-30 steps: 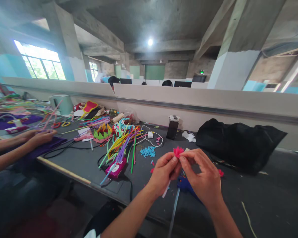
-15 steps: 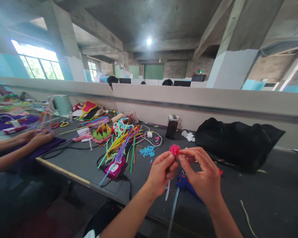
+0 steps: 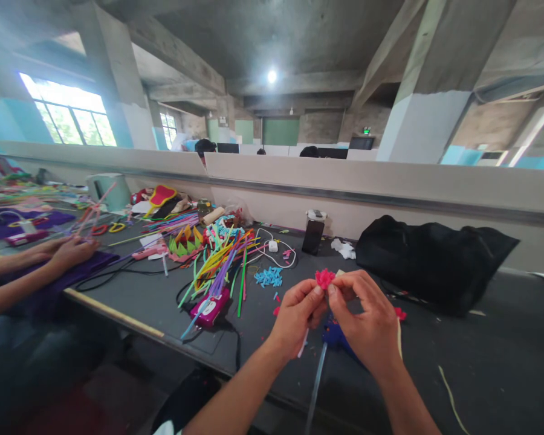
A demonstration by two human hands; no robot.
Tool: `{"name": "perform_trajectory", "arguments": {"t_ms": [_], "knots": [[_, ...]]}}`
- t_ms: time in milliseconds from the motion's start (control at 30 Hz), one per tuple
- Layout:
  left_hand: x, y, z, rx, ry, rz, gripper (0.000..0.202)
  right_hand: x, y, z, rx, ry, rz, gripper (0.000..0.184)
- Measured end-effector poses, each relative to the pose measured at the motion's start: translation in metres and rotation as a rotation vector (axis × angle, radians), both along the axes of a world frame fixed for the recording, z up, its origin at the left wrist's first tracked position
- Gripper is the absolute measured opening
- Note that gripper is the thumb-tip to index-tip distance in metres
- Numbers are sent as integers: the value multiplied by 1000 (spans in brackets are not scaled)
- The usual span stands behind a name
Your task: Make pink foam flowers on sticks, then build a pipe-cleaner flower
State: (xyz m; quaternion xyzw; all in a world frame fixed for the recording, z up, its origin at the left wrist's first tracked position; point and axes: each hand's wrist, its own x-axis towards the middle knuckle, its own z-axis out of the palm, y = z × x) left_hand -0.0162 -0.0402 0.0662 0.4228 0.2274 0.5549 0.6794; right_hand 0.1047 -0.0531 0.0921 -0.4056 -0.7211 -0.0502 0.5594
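My left hand (image 3: 294,311) pinches a small pink pipe-cleaner flower (image 3: 325,278) from its left side. A pale stem (image 3: 303,343) pokes out beneath that hand. On the flower's right, my right hand (image 3: 367,314) is closed, with thumb and fingertips against the petals. A cream strip (image 3: 399,338) shows beside the right wrist; whether the right hand holds it I cannot tell. Partly hidden below my hands lies a blue glue gun (image 3: 335,332), a clear glue stick (image 3: 317,380) extending from its back.
Left of my hands are light-blue pieces (image 3: 268,277), colourful pipe cleaners (image 3: 226,260) and a magenta box (image 3: 210,308). A phone (image 3: 313,236) leans upright near the partition. A black bag (image 3: 435,260) lies at right. A co-worker's hands (image 3: 68,254) work at far left.
The flower has turned and shifted slightly right and down in my fingers. The cream strip now shows beside my right wrist. The co-worker's pink piece has tilted right.
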Motion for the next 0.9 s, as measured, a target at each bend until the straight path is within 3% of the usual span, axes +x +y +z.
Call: {"name": "perform_trajectory", "arguments": {"t_ms": [267, 500, 900], "knots": [[1, 0, -2, 23, 6, -9, 36, 2, -1, 0, -36, 17, 15, 14], [-8, 6, -3, -50, -116, -176, 27, 6, -3, 2, -28, 75, 15, 9], [-10, 8, -5, -57, -121, -227, 23, 3, -2, 1, -47, 90, 16, 5]]}}
